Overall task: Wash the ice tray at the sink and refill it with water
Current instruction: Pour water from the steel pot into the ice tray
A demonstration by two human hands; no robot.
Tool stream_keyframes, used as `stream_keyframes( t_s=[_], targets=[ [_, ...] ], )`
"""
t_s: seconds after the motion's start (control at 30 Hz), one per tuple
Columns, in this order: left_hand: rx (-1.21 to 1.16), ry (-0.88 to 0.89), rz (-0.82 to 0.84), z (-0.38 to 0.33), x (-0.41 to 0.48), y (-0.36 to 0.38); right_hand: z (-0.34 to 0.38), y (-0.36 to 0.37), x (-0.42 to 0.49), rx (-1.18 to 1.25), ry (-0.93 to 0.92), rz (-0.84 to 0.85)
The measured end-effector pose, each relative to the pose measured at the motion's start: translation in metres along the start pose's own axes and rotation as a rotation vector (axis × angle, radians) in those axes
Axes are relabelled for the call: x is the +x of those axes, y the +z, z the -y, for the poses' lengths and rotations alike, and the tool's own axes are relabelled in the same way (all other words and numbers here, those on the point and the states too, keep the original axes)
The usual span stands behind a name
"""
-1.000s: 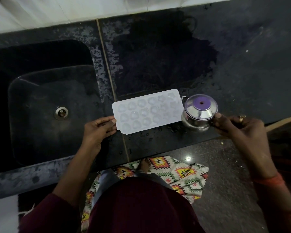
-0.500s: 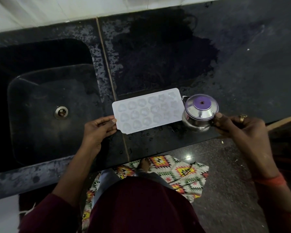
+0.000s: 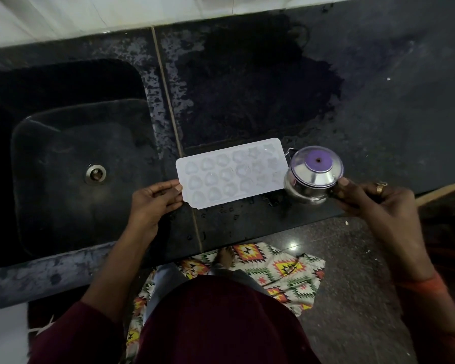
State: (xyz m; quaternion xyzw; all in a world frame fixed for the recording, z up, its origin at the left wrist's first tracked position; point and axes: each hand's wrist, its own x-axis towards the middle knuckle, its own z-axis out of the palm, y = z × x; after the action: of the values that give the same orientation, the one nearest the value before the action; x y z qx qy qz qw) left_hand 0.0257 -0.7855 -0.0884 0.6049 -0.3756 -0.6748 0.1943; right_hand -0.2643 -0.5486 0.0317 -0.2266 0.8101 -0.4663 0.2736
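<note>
Layout: ice tray (image 3: 231, 173) lies flat on the desk (image 3: 394, 106), long side running left-right, cavities up. It sits close to the desk's front edge, with only a narrow strip of wet stone between. The tray's left end crosses the desk seam (image 3: 168, 109) and stops near the sink (image 3: 76, 153) rim, not over the basin. The drain (image 3: 95, 174) is well apart to the left.

Room: there is open desk behind the tray, back to the white wall tile (image 3: 116, 11), much of it a dark wet patch (image 3: 247, 88). More open desk lies to the back right. The tray's right end is boxed in by a steel pot (image 3: 313, 174) with a clear, purple-centred lid, just beside the tray's corner with its spout toward it. Can't tell whether the pot rests on the desk or hangs just above it.

Left hand (image 3: 153, 200): fingers near straight and close together, tips on the tray's left short edge. Can't tell whether the thumb goes under.

Right hand (image 3: 373, 203): curled round the pot's handle, thumb tip up by the lid rim, ring (image 3: 379, 188) on one finger. This hand hangs past the front edge, over the floor.

Below the edge: patterned mat (image 3: 281, 269), one bare foot (image 3: 225, 256) on it.
</note>
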Motion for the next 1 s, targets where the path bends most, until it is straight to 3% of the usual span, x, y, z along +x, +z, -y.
stream_keyframes(
  t_s=[0.23,1.0],
  targets=[
    [0.003,-0.002,0.004,0.000,0.001,-0.001,0.004,-0.002,-0.007,0.086,0.030,-0.024],
    [-0.018,0.007,-0.003,0.000,-0.001,0.003,0.001,-0.003,-0.020,-0.091,0.081,-0.001]
  ],
)
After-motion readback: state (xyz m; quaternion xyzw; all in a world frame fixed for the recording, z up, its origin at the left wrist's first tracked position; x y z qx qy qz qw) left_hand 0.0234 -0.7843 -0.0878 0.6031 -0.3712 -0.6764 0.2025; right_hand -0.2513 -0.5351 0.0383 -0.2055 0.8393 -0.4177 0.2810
